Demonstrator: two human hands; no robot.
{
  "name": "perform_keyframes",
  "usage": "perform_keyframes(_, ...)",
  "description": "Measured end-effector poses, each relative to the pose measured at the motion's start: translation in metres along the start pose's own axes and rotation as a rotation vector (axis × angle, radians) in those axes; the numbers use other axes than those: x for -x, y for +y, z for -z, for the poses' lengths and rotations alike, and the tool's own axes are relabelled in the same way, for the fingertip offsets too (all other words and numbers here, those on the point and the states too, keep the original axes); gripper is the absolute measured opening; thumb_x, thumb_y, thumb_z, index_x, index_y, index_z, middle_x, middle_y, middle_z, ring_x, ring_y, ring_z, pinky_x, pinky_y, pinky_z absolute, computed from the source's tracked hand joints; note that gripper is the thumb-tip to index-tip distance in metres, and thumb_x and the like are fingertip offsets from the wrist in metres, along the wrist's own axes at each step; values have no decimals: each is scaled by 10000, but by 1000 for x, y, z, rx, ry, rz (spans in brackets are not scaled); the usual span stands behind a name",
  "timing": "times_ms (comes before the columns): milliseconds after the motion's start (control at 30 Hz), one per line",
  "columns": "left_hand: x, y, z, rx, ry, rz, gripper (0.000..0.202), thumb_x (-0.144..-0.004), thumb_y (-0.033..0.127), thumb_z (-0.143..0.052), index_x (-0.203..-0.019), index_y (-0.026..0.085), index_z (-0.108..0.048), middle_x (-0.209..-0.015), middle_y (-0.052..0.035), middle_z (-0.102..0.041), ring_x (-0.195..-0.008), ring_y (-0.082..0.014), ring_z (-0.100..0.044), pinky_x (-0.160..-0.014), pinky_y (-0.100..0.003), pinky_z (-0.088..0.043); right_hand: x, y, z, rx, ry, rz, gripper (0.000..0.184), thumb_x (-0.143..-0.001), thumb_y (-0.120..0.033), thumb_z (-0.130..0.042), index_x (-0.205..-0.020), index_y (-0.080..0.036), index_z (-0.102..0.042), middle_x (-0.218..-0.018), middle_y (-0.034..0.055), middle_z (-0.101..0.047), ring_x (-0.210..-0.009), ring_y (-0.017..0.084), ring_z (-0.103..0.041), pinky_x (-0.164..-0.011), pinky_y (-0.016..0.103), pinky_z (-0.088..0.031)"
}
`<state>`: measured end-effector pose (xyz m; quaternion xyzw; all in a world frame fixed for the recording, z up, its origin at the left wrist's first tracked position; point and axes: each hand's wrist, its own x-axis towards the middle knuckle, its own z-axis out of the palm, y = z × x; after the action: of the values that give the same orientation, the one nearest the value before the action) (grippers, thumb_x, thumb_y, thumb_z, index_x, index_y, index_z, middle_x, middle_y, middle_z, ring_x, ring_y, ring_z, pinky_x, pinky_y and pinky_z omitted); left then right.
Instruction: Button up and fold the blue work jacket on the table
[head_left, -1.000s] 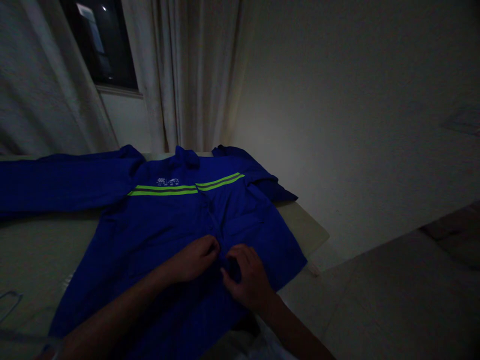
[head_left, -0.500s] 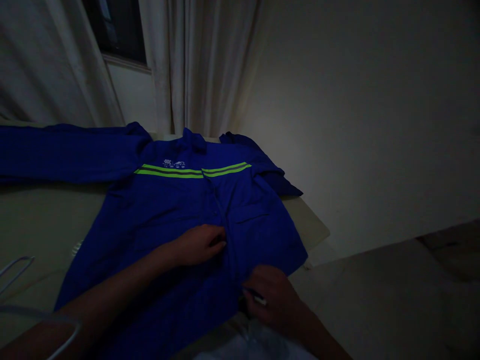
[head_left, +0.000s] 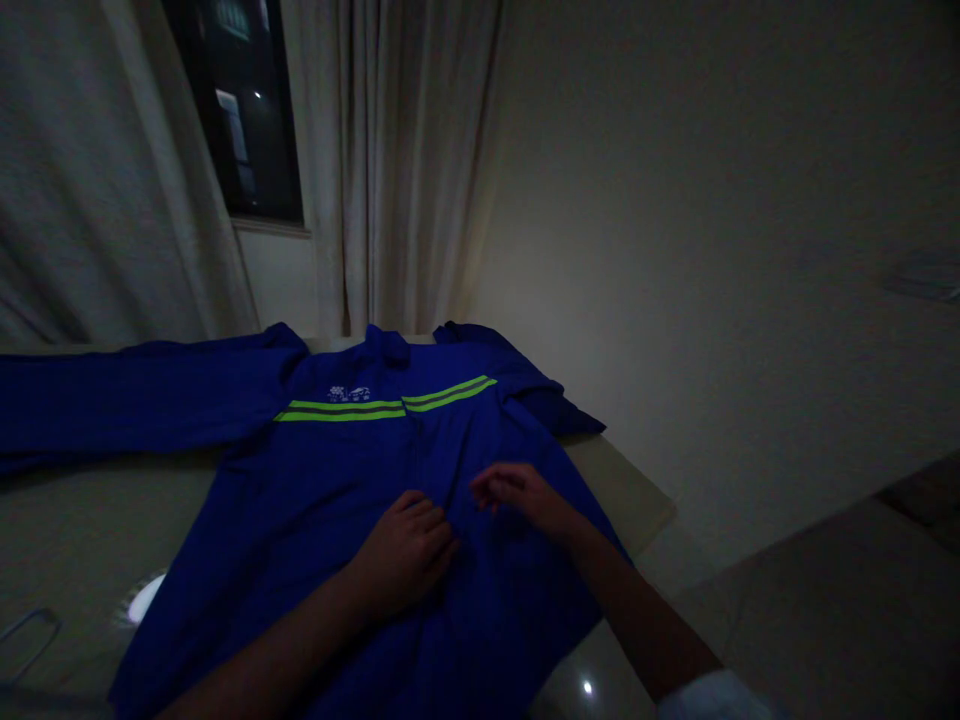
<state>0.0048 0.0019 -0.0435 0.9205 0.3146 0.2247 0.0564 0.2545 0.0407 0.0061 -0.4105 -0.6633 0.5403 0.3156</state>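
Observation:
A blue work jacket [head_left: 300,520] lies front up on the table, with a green-and-grey reflective stripe [head_left: 345,411] across its chest and a white printed logo above it. One sleeve stretches out to the left; the other is bunched at the right. My left hand [head_left: 412,550] is closed at the jacket's front opening, its fingers curled on the fabric. Over the right front panel is my right hand [head_left: 525,497], its fingers loosely bent and somewhat apart, holding nothing that I can see.
The pale table [head_left: 622,490] ends at a corner on the right, beside a plain wall [head_left: 675,250]. A wire hanger [head_left: 34,640] shows blurred at the lower left, near a bright round spot [head_left: 146,598]. Curtains [head_left: 405,170] and a dark window [head_left: 247,120] stand behind.
My right hand has left the jacket's lower edge and moved up over the right front panel. My left hand stays at the front opening, now more curled. The view has tilted up.

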Motion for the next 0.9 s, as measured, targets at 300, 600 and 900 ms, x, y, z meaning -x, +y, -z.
perform_keyframes(300,7,-13,-5,95,-121,38,541,-1023,392,-527,-1553,312,-450,-1636,-95,-460,-1509,-301,-428,-1256,-592,-306,-158,14,131,-333,1103,-179,312,-863,-434,-754,-989,-175,-635,-875,47,-687,-829,184,-681,-771,291,-599)
perform_keyframes(600,4,-10,-2,179,-128,121,700,-1014,451,-537,-1649,299,-287,-1703,-81,-339,-1562,-304,-334,-1287,-560,-281,-202,22,137,123,1192,-163,575,-920,-300,-625,-1435,-83,-491,-1397,285,-566,-1351,364,-537,-1155,499,-426)
perform_keyframes(900,5,-31,-47,-22,-17,-106,665,-1037,566,-475,-1630,308,-319,-1677,-23,-388,-1509,-265,-431,-1230,-468,-394,-337,24,50,532,431,62,364,-971,-318,-649,-1293,-151,-673,-1316,126,-711,-1213,221,-671,-1072,352,-496)
